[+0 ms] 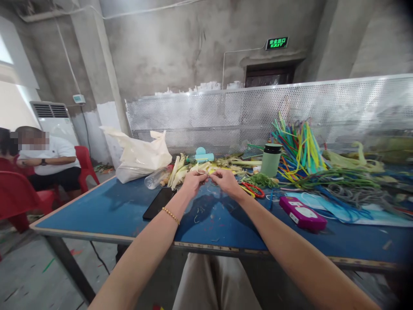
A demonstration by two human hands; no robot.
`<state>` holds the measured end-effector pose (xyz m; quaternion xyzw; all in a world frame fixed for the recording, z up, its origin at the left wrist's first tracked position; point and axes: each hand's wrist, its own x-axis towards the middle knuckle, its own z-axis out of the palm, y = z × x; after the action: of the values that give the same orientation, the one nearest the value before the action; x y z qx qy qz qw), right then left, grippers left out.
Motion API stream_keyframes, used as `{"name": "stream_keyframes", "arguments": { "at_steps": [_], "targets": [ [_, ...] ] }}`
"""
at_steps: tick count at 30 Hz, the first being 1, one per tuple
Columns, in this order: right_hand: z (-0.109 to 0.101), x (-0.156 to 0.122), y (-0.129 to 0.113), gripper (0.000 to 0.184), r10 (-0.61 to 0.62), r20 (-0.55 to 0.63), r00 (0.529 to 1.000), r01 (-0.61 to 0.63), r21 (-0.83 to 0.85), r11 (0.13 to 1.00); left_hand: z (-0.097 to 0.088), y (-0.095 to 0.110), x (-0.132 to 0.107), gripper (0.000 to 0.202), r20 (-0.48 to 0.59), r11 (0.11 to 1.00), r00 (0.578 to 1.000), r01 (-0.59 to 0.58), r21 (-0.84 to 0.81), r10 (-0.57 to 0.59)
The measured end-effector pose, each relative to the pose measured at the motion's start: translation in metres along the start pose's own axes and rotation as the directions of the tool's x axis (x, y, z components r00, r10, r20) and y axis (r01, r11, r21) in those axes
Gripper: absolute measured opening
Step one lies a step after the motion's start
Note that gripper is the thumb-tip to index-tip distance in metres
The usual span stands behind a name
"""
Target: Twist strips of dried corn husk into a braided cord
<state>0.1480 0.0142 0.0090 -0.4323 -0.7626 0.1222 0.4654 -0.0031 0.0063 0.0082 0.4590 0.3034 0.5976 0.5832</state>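
Observation:
My left hand [194, 181] and my right hand [226, 181] meet above the blue table [129, 215], fingertips pinched close together. Between them is something small and thin that I cannot make out. Just behind the fingers lie pale, husk-like plant leaves [178, 171], partly hidden by my left hand. A dark flat tablet or phone [158, 203] rests beside my left forearm. To the right of my right hand are red-handled scissors [256, 189] and a tuft of green strands [262, 180].
A cream plastic bag [143, 150] and clear bottle [155, 180] stand left. Toward the right are a green flask [271, 162], colourful strips [303, 148], tangled cords [348, 193] and a purple box [302, 214]. A perforated metal screen [193, 118] runs behind; a person [53, 157] sits far left.

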Motion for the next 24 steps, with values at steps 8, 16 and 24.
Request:
{"name": "stream_keyframes", "arguments": {
  "at_steps": [8,16,24],
  "targets": [
    [0.004,-0.001,0.001,0.018,0.027,-0.047,0.999,-0.027,0.010,1.000,-0.002,-0.002,0.000,0.021,0.045,0.981,0.996,-0.088,0.172,0.081],
    [0.006,-0.005,-0.003,0.017,0.060,0.004,0.998,-0.060,0.110,0.992,-0.007,-0.003,0.001,0.017,0.106,0.951,0.987,-0.143,0.275,0.118],
    [0.006,-0.010,-0.012,0.014,0.144,0.069,0.987,-0.156,0.209,0.965,-0.009,-0.004,0.004,0.021,0.070,0.963,0.995,-0.088,0.253,0.072]
  ]
}}
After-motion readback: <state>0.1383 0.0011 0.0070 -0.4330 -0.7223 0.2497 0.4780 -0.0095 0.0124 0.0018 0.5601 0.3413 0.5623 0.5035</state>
